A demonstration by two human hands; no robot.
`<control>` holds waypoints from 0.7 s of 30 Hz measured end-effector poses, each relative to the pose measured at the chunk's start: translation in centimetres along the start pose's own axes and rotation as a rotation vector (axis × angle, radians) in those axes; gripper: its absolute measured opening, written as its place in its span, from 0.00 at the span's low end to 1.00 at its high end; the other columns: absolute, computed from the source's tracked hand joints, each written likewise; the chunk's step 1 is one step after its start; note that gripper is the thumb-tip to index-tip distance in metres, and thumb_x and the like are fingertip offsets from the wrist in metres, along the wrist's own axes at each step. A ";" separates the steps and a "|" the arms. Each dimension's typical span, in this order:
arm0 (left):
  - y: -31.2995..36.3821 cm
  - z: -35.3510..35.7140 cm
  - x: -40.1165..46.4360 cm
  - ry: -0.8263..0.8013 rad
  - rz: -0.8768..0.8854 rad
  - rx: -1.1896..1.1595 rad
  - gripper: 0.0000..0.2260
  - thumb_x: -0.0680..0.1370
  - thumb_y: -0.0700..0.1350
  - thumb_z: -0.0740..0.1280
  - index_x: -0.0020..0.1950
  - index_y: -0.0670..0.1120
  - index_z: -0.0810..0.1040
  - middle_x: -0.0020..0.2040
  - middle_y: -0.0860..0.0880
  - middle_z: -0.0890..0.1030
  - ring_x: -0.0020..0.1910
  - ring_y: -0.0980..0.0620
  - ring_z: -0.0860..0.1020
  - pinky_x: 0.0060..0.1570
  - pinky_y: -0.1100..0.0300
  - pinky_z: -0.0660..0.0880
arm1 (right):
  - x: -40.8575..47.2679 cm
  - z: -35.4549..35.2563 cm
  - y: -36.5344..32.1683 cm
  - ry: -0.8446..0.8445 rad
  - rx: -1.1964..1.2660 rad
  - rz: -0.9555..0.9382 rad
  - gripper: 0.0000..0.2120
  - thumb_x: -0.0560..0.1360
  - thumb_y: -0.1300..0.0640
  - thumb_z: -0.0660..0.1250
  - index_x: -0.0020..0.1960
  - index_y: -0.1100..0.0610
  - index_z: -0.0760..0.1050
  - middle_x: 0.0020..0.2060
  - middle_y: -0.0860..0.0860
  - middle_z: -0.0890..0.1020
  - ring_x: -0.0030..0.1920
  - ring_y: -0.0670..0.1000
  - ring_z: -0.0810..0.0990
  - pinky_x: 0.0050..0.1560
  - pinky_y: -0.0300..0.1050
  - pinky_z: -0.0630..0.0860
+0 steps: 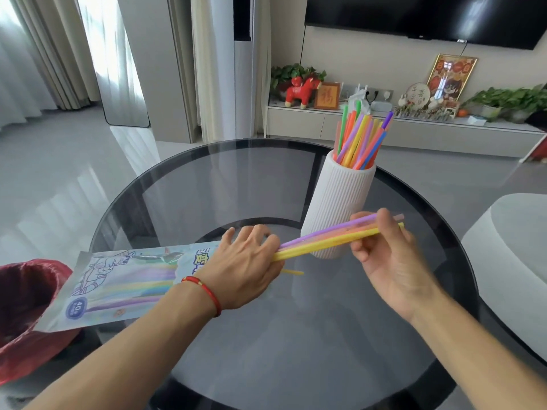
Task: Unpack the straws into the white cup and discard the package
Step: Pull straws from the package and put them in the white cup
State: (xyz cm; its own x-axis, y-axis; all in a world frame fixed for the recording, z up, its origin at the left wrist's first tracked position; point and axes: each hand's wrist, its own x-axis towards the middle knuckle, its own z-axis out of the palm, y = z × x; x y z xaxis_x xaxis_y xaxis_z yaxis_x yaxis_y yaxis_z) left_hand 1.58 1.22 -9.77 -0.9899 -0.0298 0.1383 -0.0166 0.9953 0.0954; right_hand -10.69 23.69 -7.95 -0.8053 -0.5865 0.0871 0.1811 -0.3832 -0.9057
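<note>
Right hand (pixel 384 250) pinches a few straws (pixel 328 236) beside the white cup (pixel 337 202); left hand (pixel 245 267) grips the package (pixel 127 282) mouth on the table (pixel 266 335). A loose yellow straw (pixel 293 272) may roll off, or the tall cup tip

- The left hand (pixel 248 267) lies palm down, fingers spread and bent, its grip closed over the near end of a straw bundle (pixel 325 241).
- A red cord circles the left wrist; the bare forearm runs in from the lower left.
- The right hand (pixel 387 255) is turned palm inward, thumb on top, fingers curled in a grip around the bundle's far end.
- The right forearm enters from the lower right.
</note>
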 end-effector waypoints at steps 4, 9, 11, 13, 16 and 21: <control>0.6 0.2 0.0 0.014 0.026 0.001 0.14 0.84 0.57 0.50 0.56 0.49 0.68 0.60 0.50 0.70 0.54 0.47 0.69 0.63 0.46 0.67 | -0.6 1.8 2.4 -0.122 -0.130 0.016 0.32 0.62 0.35 0.83 0.53 0.58 0.87 0.38 0.54 0.83 0.36 0.50 0.80 0.32 0.39 0.76; 0.8 0.9 0.0 -0.001 0.002 -0.001 0.13 0.83 0.57 0.52 0.55 0.49 0.68 0.58 0.50 0.70 0.51 0.48 0.68 0.61 0.45 0.69 | 0.1 3.6 4.4 0.122 -0.389 -0.062 0.09 0.79 0.55 0.75 0.46 0.60 0.89 0.36 0.59 0.88 0.33 0.55 0.85 0.34 0.42 0.82; 0.6 1.1 0.1 -0.011 -0.033 -0.013 0.12 0.83 0.57 0.53 0.54 0.50 0.67 0.54 0.52 0.69 0.48 0.50 0.65 0.61 0.45 0.69 | 0.4 3.3 3.0 0.151 -0.518 -0.138 0.08 0.79 0.55 0.74 0.44 0.57 0.89 0.33 0.56 0.88 0.31 0.55 0.87 0.34 0.43 0.83; 0.3 1.4 0.1 -0.044 -0.074 -0.005 0.12 0.82 0.58 0.55 0.54 0.50 0.66 0.52 0.52 0.68 0.48 0.49 0.65 0.62 0.44 0.68 | 0.2 2.7 0.8 0.125 -0.640 -0.187 0.09 0.77 0.48 0.73 0.44 0.52 0.89 0.33 0.55 0.88 0.32 0.56 0.88 0.35 0.45 0.84; 0.2 2.1 0.0 -0.139 -0.120 -0.025 0.13 0.81 0.58 0.56 0.58 0.50 0.66 0.56 0.51 0.69 0.56 0.47 0.69 0.67 0.41 0.65 | -0.1 1.5 -3.0 0.083 -0.833 -0.287 0.09 0.80 0.49 0.73 0.45 0.51 0.88 0.34 0.53 0.89 0.32 0.55 0.89 0.36 0.46 0.87; -0.1 1.9 0.0 -0.217 -0.106 -0.030 0.11 0.82 0.55 0.56 0.59 0.49 0.68 0.59 0.49 0.68 0.61 0.45 0.68 0.69 0.37 0.62 | 0.2 1.5 -9.1 0.148 -1.174 -0.371 0.12 0.77 0.43 0.71 0.42 0.49 0.86 0.29 0.46 0.87 0.27 0.46 0.87 0.32 0.34 0.82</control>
State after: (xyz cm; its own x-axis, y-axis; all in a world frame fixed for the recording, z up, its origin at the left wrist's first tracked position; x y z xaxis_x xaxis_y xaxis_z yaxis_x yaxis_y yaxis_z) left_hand 1.32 1.33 -11.66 -0.9899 -0.1104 -0.0889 -0.1213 0.9844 0.1276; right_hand -11.67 26.03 0.96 -0.7699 -0.4635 0.4386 -0.6247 0.4074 -0.6661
